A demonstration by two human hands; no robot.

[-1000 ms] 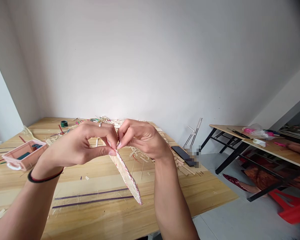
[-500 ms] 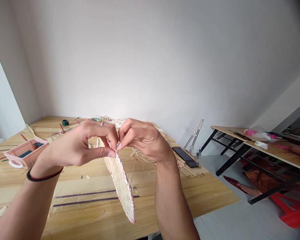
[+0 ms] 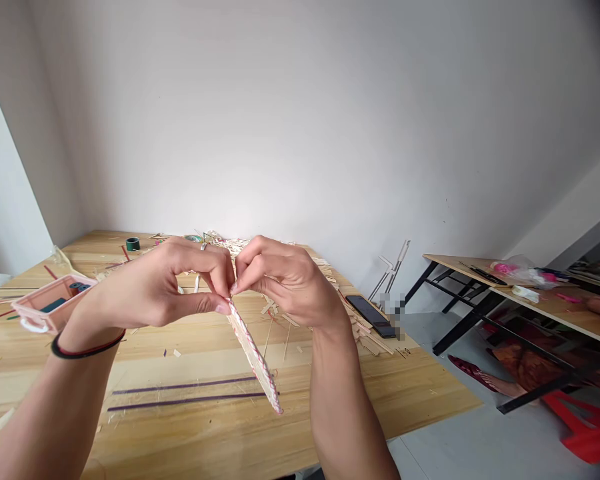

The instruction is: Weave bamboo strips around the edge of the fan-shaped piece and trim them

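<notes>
Above the table, a flat woven straw piece [image 3: 256, 360] with a red-and-white bound rim hangs almost edge-on, its lower tip slanting to the right. My left hand [image 3: 185, 280] pinches its upper end between thumb and fingers. My right hand [image 3: 285, 277] is closed too, fingertips pressed together at the same rim, right beside the left fingertips. Whatever fine strand the right fingers may hold is too small to make out. Two dark purple strips [image 3: 180, 403] lie on the table beneath the woven piece.
A pink plastic basket [image 3: 50, 303] with spools stands at the left. Dark green tape [image 3: 133, 244] sits at the back. Straw scraps [image 3: 235, 245] cover the far table; a phone [image 3: 371, 315] lies at the right edge. Beyond are a second table [image 3: 570, 303], a person's foot [image 3: 473, 373] and a red stool [image 3: 587, 427].
The woven piece has turned more edge-on, and its lower tip has swung up and to the right. Both hands stay together at its upper end, the right fingertips shifted slightly left.
</notes>
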